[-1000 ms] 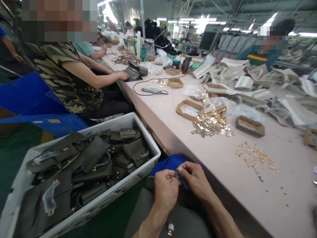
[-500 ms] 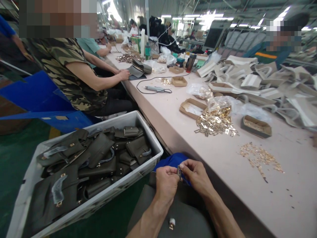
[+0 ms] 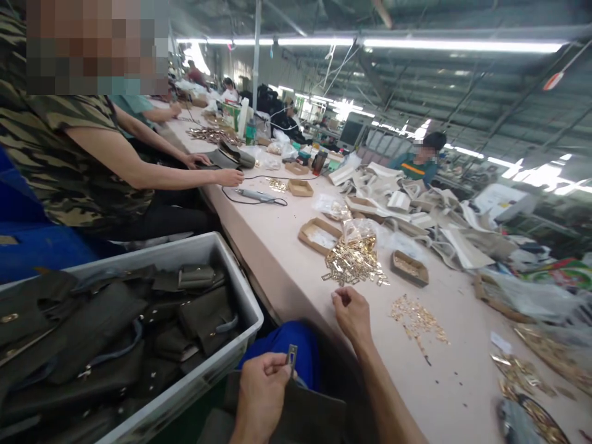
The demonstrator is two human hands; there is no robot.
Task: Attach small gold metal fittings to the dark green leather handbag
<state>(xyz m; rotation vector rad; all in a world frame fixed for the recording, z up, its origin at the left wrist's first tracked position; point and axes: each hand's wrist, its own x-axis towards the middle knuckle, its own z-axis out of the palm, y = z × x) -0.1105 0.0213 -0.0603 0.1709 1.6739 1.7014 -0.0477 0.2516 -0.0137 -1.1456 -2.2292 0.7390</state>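
Above my lap, my left hand (image 3: 264, 387) is closed, pinching a small rectangular metal frame (image 3: 291, 356) upright between thumb and fingers. Dark olive leather (image 3: 314, 408) lies across my lap just below, partly hidden by the hand. Over the table's near edge is my right hand (image 3: 354, 313), its fingers curled in; anything in them is too small or hidden to make out. Just beyond that hand spreads a heap of shiny gold metal fittings (image 3: 355, 259). Smaller gold pieces (image 3: 419, 317) lie scattered to its right.
A grey plastic crate (image 3: 240, 290) full of dark leather bags stands at my left. Cardboard trays (image 3: 319, 235), a corded tool (image 3: 256, 195) and pale leather pieces (image 3: 416, 206) occupy the table (image 3: 296, 271). A co-worker in a camouflage shirt (image 3: 83, 142) sits beyond the crate.
My right hand has left the metal frame and moved out over the table edge towards the gold heap. My left hand keeps the frame. The view has swung right.
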